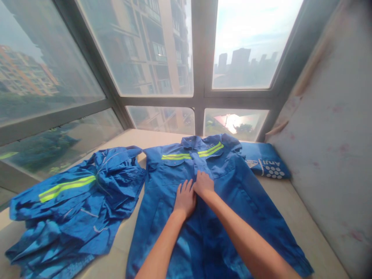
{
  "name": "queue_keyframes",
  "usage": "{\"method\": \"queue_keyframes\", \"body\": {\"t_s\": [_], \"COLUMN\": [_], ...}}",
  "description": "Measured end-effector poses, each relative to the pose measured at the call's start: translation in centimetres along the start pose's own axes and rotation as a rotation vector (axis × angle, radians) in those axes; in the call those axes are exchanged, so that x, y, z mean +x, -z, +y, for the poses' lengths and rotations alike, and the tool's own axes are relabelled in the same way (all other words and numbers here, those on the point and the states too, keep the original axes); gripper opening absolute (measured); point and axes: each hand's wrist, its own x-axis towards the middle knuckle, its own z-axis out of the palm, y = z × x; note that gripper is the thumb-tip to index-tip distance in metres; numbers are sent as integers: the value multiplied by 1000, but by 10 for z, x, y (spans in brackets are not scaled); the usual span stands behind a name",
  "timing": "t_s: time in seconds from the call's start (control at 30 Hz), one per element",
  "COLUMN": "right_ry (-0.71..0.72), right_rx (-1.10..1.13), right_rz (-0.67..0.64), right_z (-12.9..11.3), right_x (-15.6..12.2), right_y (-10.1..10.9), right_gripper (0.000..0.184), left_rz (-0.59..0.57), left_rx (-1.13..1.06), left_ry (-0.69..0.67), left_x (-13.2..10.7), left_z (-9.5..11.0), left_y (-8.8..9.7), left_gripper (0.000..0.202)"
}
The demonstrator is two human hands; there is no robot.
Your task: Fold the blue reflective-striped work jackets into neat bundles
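"What was closest to the camera?"

"Two bare arms. They reached out over a blue work shirt. The shirt lay flat on its back on a pale stone ledge, with its front up and its collar at the far end."

"What were the hands doing?"

"The left hand lay flat on the middle of the shirt, palm down, with its fingers stretched out and a bit apart. It had hold of nothing. The right hand was just beside it, a little farther up the shirt. It lay palm down and flat too, and it grabbed nothing. The two hands touched at the sides."

"Was there anything next to the shirt?"

"Yes. On the left was a messy pile of blue clothes, all crumpled, with one yellow band showing. Its edge touched the flat shirt's sleeve."

"And farther away?"

"Past the hands, the shirt had two yellow stripes across its chest. At the far right, near the collar, lay a small blue bag with white marks on it, next to a gray wall. Behind it all stood big windows. Tall buildings showed through the glass."
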Motion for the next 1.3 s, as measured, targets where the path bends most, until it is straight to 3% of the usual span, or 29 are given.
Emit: {"method": "queue_keyframes", "body": {"t_s": [0.3,0.4,0.57,0.73,0.9,1.0,1.1,1.2,1.3], "right_ry": [6,-49,-146,-124,159,174,295,372,345], "right_rx": [-14,187,618,824,697,589,323,111,60], "right_rz": [-47,-50,145,252,91,107,39,-28,-60], "right_z": [7,20,43,44,44,49,47,38,35], "right_x": [34,41,48,42,41,35,20,4,-8], "right_y": [-18,-23,-30,-34,-26,-24,-30,-36,-28], "right_gripper": [29,30,34,38,28,34,38,47,45], "left_rz": [31,55,98,11,-93,-29,-25,-97,-200], "left_rx": [-105,-106,-78,-30,-20,-15,53,93,86], "left_ry": [12,41,-18,-93,-127,-103,-32,-7,11], "left_x": [35,49,68,83,79,60,39,30,28], "left_z": [-21,-28,-21,-8,-13,-18,-20,-17,-11], "left_y": [19,16,10,2,5,11,12,15,34], "left_gripper": [39,43,53,51,52,52,51,52,49]}}
